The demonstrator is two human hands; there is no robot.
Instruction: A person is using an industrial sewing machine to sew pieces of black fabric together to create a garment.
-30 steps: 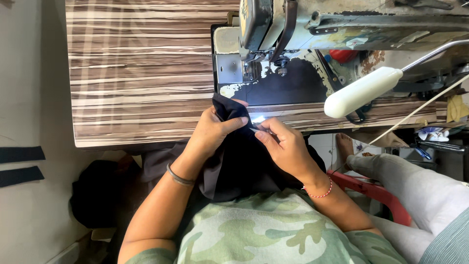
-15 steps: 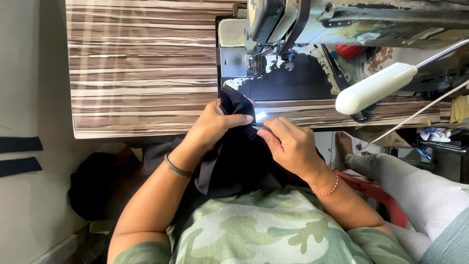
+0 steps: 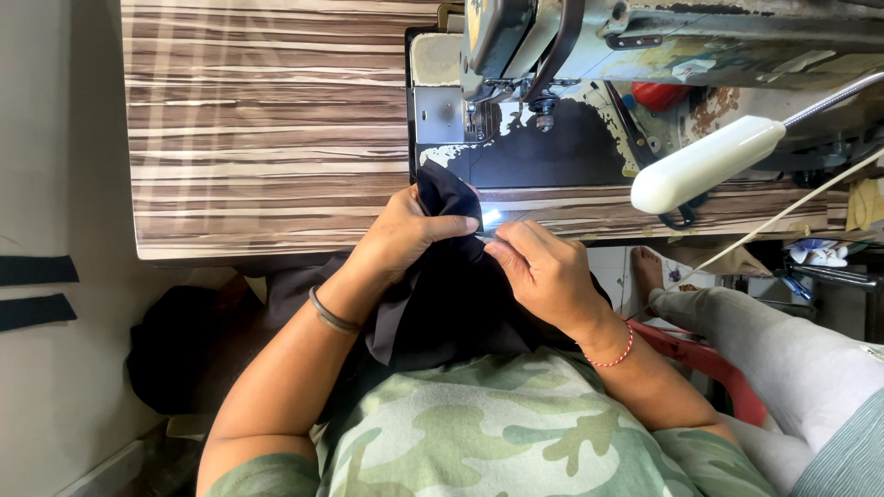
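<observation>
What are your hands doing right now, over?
Left hand gripping dark cloth at table edge. Right hand pinching same cloth, fingers at its lit fold. Sewing machine just ahead, white lamp off right; nothing blocking.

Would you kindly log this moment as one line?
left hand: gripping dark cloth | right hand: pinching cloth edge | place: striped wooden table edge, before sewing machine

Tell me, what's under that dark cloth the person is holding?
The dark cloth drapes from both hands over the striped table's edge into the lap. The left hand grips its top fold; whatever lies beneath is covered.
</observation>
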